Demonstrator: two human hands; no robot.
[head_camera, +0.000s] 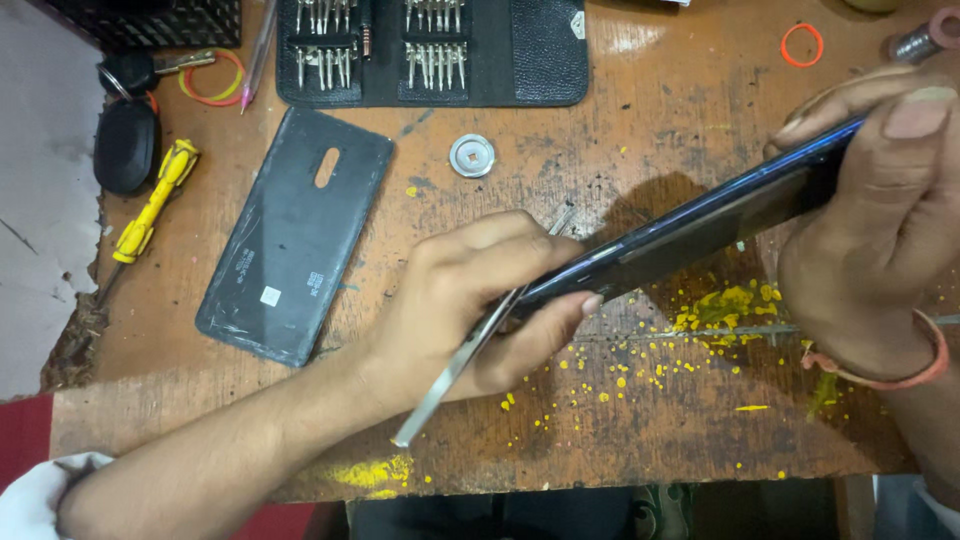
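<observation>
Head view: the phone's back cover (292, 236) is already off and lies flat on the worktop (640, 90), left of both hands. The right hand (880, 230) grips the smartphone (690, 232) by its upper end, tilted above the worktop. The left hand (470, 300) is closed around metal tweezers (462, 360), tips at the phone's lower edge. A screwdriver bit set (430, 45) lies open beyond; inner work looks unfinished
</observation>
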